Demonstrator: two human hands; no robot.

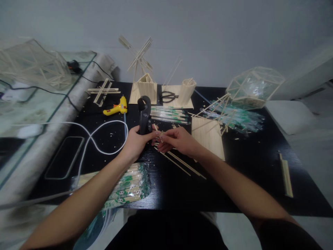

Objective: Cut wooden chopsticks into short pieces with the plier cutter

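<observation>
My left hand (137,139) is closed around a black hand cutter (145,116), whose curved jaw points up and away from me. Its thumb reaches toward my right hand (179,140). Those right fingers are pinched together on a thin wooden stick (156,127), close to the left fingertips. Under and beside both hands lie loose wooden sticks (179,162) on the black table (179,194). Just right of them is a flat panel of sticks (208,135). The cutter's handles are mostly hidden by my left hand.
A yellow glue gun (117,107) and white cable (109,152) lie left. Bagged sticks (127,185) sit near the front edge. Behind stand a stick windmill (145,85) and a round stick holder (187,91), with black scissors (168,97) between. A stick lantern frame (253,88) stands right.
</observation>
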